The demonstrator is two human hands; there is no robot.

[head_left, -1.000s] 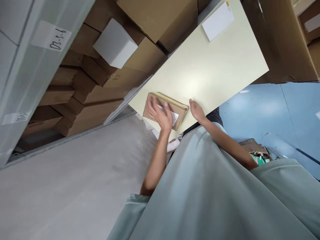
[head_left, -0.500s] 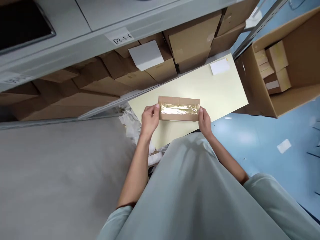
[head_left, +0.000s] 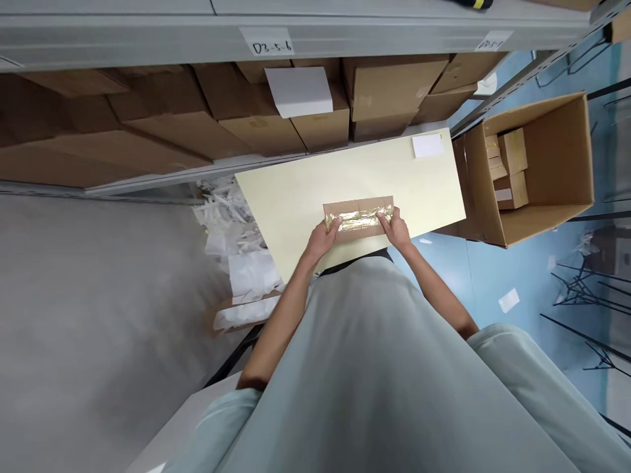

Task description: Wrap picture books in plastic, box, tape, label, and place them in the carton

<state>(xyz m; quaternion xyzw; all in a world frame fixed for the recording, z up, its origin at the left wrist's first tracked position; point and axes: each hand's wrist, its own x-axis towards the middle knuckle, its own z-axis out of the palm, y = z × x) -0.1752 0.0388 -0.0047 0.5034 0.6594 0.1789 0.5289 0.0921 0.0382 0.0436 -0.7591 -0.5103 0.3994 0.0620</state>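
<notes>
The cardboard box (head_left: 359, 236) lies or hovers near the middle of the pale surface (head_left: 280, 197), close to its 6 o'clock edge; whether it rests there or is lifted slightly cannot be told from overhead. Both hands are partly closed on it: the left hand (head_left: 322, 240) grips the end at 8 o'clock, the right hand (head_left: 396, 230) the end at 3 o'clock, its thumb over the shiny tape (head_left: 357, 219). The fingers beneath are hidden.

The tape looks wrinkled, so the likeliest trouble is poor sticking: air trapped under the creases could let a strip peel or a flap spring up. Pressing hard with the thumbs might also dent the thin-looking top. Because the hold is only at the two ends, one loosened grip could tip the box, and with the edge so near, it might slide off toward the person's shirt (head_left: 389, 368) at 6 o'clock. A wide sweep toward 2 o'clock risks shoving the white card (head_left: 428, 145) or bumping the open carton (head_left: 476, 190) beyond it. A slip toward 9 o'clock could drop the box among the white scraps (head_left: 234, 217).
</notes>
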